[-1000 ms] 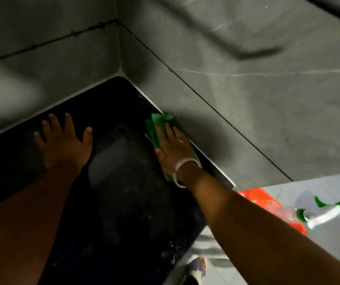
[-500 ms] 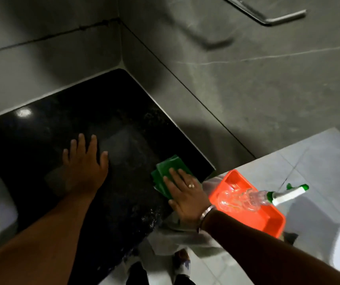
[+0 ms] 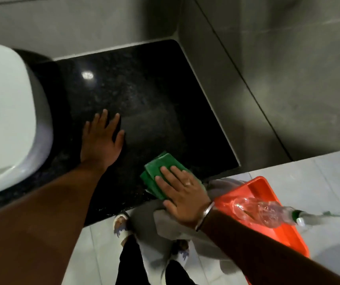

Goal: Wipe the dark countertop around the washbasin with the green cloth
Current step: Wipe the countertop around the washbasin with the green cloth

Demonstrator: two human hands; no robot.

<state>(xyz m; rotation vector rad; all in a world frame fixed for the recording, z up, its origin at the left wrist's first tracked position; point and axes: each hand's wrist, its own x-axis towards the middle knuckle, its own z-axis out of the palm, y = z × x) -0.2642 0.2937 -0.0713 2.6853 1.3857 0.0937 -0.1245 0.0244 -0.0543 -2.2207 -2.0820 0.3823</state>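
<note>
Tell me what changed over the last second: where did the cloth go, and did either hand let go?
The right hand drew the green cloth from the back corner by the wall along the countertop to its front edge. Nothing was let go or picked up. The camera tilted, bringing the washbasin and orange tub into view. The left hand stays flat on the counter, and the right palm still presses the cloth.

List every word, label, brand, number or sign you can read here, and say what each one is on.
None can be read.
Clear spray bottle lying across the orange tub: faint marks on its body, too blurred to read.
Green cloth under the right hand, dark countertop, white washbasin, grey wall tiles: no text visible.
</note>
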